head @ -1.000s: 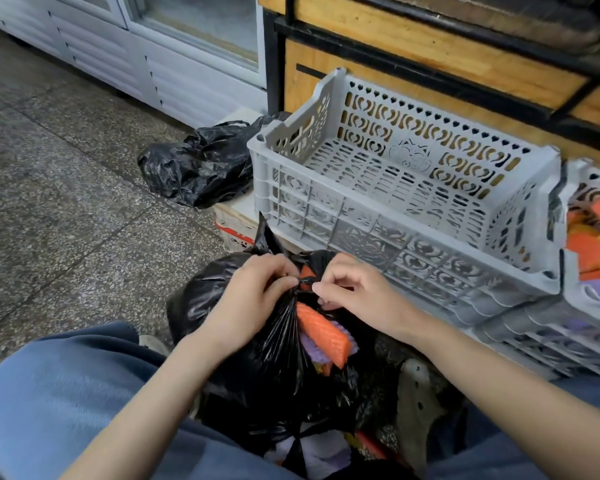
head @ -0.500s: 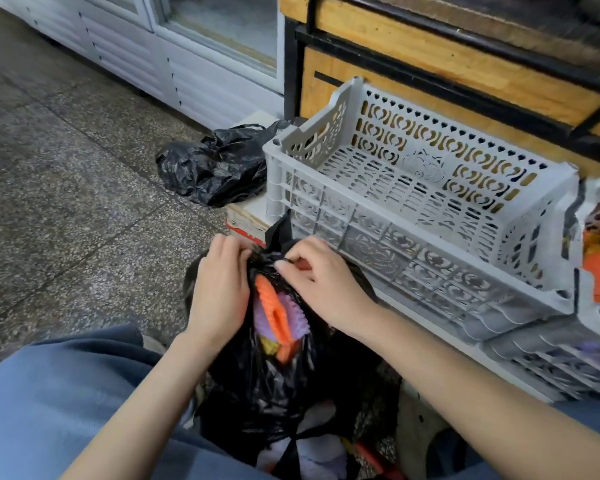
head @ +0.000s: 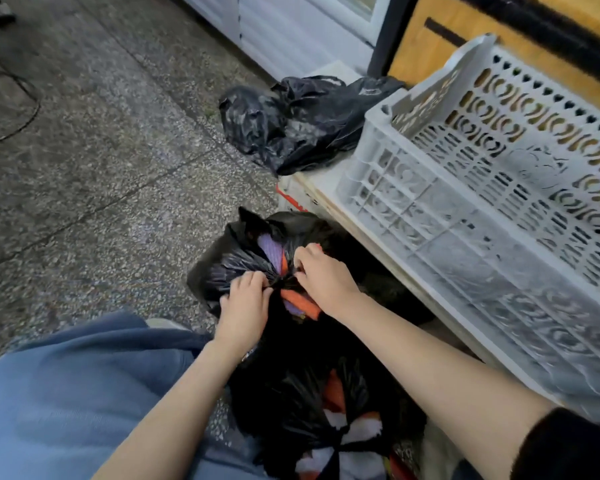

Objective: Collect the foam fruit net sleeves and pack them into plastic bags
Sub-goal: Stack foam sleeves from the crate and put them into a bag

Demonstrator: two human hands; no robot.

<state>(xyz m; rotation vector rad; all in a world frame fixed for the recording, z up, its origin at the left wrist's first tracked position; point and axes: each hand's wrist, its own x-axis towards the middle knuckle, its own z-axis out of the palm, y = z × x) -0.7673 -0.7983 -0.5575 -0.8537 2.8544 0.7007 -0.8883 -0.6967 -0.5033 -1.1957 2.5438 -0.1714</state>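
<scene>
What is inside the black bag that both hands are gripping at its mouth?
In the gathered mouth of the black bag, a purple foam sleeve and an orange foam sleeve show. Opaque plastic covers everything deeper, so the full contents cannot be seen.

grey crate [head: 430, 209] smeared by blur, cut by right edge | foam sleeves [head: 300, 301] mostly buried in black bag [head: 229, 261] | tips of left hand [head: 245, 313], right hand [head: 326, 275] lost in gathered neck | tied bag [head: 291, 410] cropped at bottom

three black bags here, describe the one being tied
Find the grey crate; below its near-left corner a black bag sits on the floor. The left hand and right hand pinch its neck, and purple and orange sleeves show, unlike the knotted bag nearer the person and the crumpled bag beyond.
</scene>
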